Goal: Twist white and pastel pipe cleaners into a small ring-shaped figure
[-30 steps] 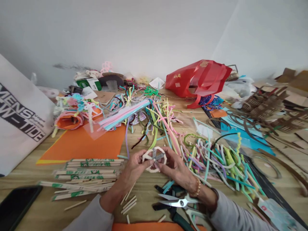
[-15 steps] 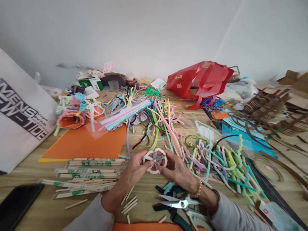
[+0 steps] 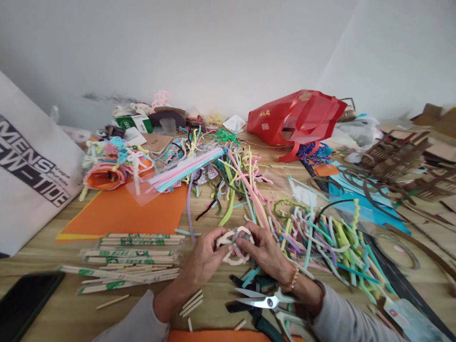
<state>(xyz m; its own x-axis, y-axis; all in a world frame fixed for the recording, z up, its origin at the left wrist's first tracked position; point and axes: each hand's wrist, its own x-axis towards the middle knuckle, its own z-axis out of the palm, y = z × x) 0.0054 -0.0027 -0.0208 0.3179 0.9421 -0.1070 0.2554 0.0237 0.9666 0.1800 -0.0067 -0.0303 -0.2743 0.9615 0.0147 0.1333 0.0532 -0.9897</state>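
Note:
A white and grey ring-shaped piece of fuzzy stems (image 3: 235, 256) is held between both hands, low in the middle of the view. My left hand (image 3: 206, 254) grips its left side, thumb on the front. At its right side, my right hand (image 3: 265, 249) pinches it, with the thumb near the grey centre. Fingertips behind the piece are hidden. Below my right hand lie scissors with pale handles (image 3: 272, 302), on top of dark-handled cutters (image 3: 261, 323). Short cut sticks (image 3: 191, 303) rest under my left wrist.
Wrapped chopsticks (image 3: 131, 260), a black phone (image 3: 30, 304) and orange sheets (image 3: 131, 211) lie left. Colourful fuzzy stems (image 3: 320, 237) spread across the middle and right. A red bag (image 3: 278, 121) stands at the back, a white bag (image 3: 35, 175) at far left.
Both hands have moved slightly down and to the right with the ring-shaped piece. It is now turned differently, and the right thumb lies closer to its centre.

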